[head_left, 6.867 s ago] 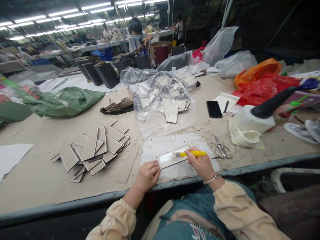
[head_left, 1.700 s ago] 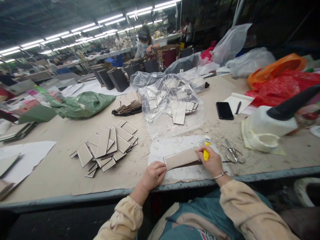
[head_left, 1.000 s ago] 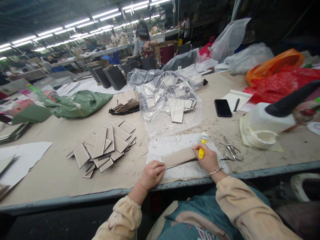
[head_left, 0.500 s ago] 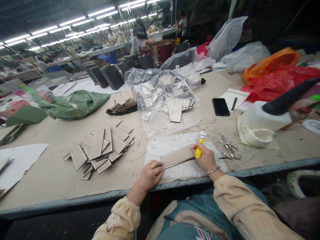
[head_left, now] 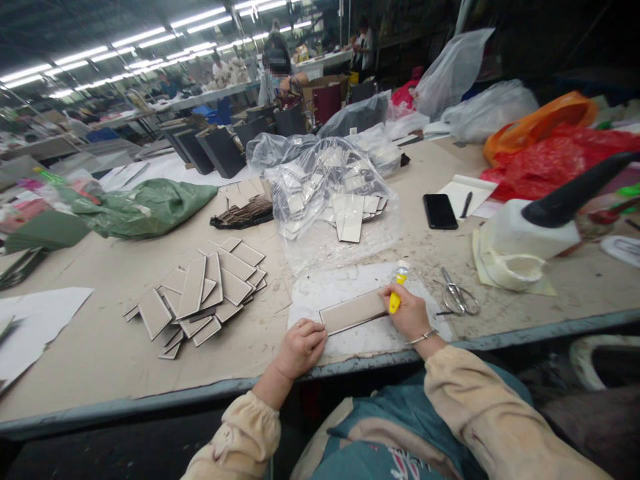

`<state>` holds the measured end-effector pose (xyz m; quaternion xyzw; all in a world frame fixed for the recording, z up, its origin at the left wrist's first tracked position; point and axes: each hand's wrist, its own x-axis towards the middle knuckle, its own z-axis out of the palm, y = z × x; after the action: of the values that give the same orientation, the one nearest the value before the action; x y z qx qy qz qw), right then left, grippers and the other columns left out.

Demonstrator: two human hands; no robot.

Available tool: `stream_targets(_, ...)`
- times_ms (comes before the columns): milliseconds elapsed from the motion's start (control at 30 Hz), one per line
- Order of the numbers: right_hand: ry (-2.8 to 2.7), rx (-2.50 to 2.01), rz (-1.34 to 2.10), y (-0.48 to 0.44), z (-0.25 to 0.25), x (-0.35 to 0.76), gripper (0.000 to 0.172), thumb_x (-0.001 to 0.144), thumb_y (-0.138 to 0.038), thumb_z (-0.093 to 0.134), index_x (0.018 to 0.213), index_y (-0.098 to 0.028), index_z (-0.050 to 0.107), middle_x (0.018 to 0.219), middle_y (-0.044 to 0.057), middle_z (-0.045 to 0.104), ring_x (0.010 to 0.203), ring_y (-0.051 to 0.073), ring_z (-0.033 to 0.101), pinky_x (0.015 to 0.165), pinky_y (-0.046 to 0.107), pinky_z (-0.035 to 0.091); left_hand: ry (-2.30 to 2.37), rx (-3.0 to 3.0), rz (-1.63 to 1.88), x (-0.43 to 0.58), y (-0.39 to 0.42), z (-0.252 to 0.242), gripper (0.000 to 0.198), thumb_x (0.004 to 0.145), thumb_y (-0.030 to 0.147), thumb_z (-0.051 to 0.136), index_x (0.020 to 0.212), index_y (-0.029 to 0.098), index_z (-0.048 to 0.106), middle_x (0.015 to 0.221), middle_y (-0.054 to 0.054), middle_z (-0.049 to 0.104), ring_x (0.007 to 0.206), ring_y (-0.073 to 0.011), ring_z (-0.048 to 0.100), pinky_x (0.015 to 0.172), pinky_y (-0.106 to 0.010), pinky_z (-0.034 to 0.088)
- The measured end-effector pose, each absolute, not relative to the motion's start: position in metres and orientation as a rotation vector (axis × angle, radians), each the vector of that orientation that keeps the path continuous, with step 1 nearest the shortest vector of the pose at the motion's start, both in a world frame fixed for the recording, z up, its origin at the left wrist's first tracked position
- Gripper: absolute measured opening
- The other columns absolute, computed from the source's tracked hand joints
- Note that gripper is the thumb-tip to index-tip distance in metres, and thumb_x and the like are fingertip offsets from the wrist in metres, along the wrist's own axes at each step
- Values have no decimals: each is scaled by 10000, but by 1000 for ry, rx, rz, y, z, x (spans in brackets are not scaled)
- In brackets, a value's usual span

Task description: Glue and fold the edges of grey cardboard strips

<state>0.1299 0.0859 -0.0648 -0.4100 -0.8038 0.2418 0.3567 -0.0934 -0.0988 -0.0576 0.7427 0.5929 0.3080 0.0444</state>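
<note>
A long beige panel with dark edges (head_left: 353, 312) lies over a white sheet (head_left: 310, 289) near the table's front edge. My left hand (head_left: 303, 347) is closed, with its fingertips pinching the panel's left end. At the panel's other end, my right hand (head_left: 407, 313) has its fingers closed around a yellow-handled tool (head_left: 397, 293). The tool's pale head points away from me, and its kind is not clear. The same hand's fingertips also touch the panel's right end. To the left lies a loose pile of similar panels (head_left: 220, 280).
Scissors (head_left: 457, 293) lie right of my right hand. Beyond them stand a white plastic container (head_left: 530, 233) and a black phone (head_left: 440, 211). A clear bag of pale pieces (head_left: 330, 193) sits ahead, with a green bag (head_left: 145, 207) to its left. A co-worker (head_left: 277, 63) is farther back.
The view has shifted slightly. Both hands keep their hold at the two ends of the panel, and the yellow-handled tool stays in my right hand.
</note>
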Motion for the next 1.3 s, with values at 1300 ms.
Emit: stream_targets(1300, -2091, -1069, 602, 86, -68, 130, 113, 798, -258, 518, 768, -214, 617, 625, -9, 621, 525, 130, 568, 523, 214, 402, 1826, 2229, 977, -92, -100, -59, 155, 846, 156, 531, 926, 198, 657, 952, -83, 658, 875, -169, 614, 774, -330, 539)
